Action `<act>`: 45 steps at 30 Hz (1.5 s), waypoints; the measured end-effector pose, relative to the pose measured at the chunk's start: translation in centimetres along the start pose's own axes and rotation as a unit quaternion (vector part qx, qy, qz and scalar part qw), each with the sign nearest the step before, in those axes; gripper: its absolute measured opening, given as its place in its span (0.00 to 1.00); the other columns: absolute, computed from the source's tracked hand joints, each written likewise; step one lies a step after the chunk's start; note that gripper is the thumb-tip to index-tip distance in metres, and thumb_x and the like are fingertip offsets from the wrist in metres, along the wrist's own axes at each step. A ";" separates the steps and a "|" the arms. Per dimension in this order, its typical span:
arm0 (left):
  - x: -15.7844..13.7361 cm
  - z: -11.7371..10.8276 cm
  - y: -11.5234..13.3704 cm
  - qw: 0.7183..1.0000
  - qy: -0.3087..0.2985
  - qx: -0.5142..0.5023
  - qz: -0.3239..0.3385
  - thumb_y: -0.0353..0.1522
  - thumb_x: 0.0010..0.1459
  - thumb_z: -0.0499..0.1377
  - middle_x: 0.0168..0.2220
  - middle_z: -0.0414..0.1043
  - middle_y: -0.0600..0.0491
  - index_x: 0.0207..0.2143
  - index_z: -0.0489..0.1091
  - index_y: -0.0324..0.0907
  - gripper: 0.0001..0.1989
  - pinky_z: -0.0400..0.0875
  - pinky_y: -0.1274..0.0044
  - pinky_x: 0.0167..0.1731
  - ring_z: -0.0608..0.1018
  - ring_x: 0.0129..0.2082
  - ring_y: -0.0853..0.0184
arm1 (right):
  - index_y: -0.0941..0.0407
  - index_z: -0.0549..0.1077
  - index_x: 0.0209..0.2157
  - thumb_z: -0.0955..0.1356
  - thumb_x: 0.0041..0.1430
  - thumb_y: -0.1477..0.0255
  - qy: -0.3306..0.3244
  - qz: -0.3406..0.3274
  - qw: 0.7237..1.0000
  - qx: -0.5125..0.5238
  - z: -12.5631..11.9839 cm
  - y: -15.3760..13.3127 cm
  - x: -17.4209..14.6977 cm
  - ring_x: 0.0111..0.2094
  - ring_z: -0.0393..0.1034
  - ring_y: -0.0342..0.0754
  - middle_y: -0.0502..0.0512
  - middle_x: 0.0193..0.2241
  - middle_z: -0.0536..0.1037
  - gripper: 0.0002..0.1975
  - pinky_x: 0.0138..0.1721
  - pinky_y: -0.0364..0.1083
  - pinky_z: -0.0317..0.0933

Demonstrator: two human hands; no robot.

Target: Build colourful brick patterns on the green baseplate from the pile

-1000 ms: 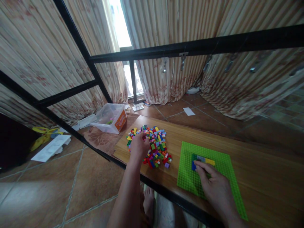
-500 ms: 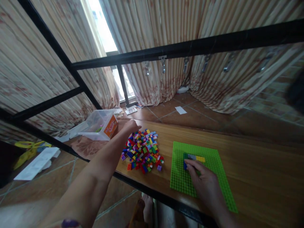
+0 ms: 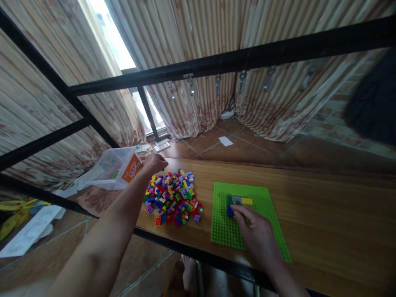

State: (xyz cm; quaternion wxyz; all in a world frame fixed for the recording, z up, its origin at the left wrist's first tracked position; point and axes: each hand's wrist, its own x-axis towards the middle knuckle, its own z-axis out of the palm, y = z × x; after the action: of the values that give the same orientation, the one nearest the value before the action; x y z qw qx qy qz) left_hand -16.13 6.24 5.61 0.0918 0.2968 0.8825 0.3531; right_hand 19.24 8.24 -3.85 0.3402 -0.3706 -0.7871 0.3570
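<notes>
Counter (image 3: 324, 214): one, wood-topped, bearing the green baseplate.
Plastic box (image 3: 108, 184): one, see-through, with one orange label (image 3: 132, 168); well to the left of the baseplate, past the heap.
Baseplate (image 3: 223, 226): one, green, studded, lying flat.
Heap of loose bricks (image 3: 171, 196): one, mixed colours, too many pieces to count; left of the baseplate, near it but apart.
White paper (image 3: 225, 141): one sheet, on the floor beyond the baseplate's far edge.
Bricks on the baseplate, toward its far left part: one yellow brick (image 3: 247, 201), one greyish brick (image 3: 236, 199) and one green brick (image 3: 229, 199) in a row, right to left; blue (image 3: 229, 211) at the near side of the green, its exact count hidden by my fingers.
My hands: two. My right hand (image 3: 256, 231) is over the baseplate, narrow, thumb and finger together at the blue; whether they grip it I cannot tell. My left hand (image 3: 154, 163) is well left of the baseplate, beside the heap's far edge, fingers curled narrow; a dark speck shows under the fingertips, held or not I cannot tell.
</notes>
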 end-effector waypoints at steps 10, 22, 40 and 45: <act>-16.4 5.5 5.8 0.695 -0.335 -0.609 -0.185 0.29 0.54 0.58 0.30 0.75 0.51 0.35 0.74 0.36 0.07 0.72 0.82 0.29 0.76 0.28 0.72 | 0.53 0.72 0.47 0.65 0.59 0.65 0.040 0.039 0.980 0.189 -0.8 -2.3 0.3 0.42 0.72 0.48 0.56 0.45 0.76 0.15 0.45 0.49 0.67; -22.2 12.1 7.2 0.679 -0.357 -0.608 -0.204 0.28 0.48 0.63 0.33 0.76 0.50 0.38 0.74 0.36 0.12 0.71 0.82 0.30 0.77 0.31 0.70 | 0.51 0.71 0.48 0.68 0.55 0.72 0.029 -0.004 0.996 0.089 -4.1 -1.3 -1.0 0.46 0.68 0.48 0.55 0.45 0.74 0.17 0.48 0.49 0.63; -20.0 12.9 5.5 0.895 -0.222 -0.371 -0.111 0.38 0.47 0.59 0.22 0.68 0.57 0.28 0.72 0.38 0.11 0.57 0.82 0.19 0.65 0.18 0.75 | 0.52 0.74 0.46 0.66 0.51 0.76 -0.006 0.062 0.990 -0.129 -4.4 3.3 1.1 0.46 0.68 0.50 0.55 0.43 0.74 0.19 0.51 0.52 0.61; -20.9 13.8 5.1 0.921 -0.299 -0.247 0.042 0.36 0.52 0.56 0.21 0.65 0.57 0.33 0.74 0.38 0.12 0.55 0.80 0.20 0.63 0.19 0.74 | 0.53 0.74 0.48 0.66 0.50 0.76 -0.030 0.071 0.984 -0.159 -4.1 3.1 1.8 0.48 0.66 0.52 0.57 0.43 0.74 0.21 0.52 0.53 0.60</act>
State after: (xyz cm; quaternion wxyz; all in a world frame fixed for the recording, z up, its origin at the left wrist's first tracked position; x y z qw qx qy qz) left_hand 8.20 4.75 -2.07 0.4070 0.3936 0.6851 0.4583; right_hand 22.65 12.42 -3.76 0.2271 -0.4639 -0.8155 0.2610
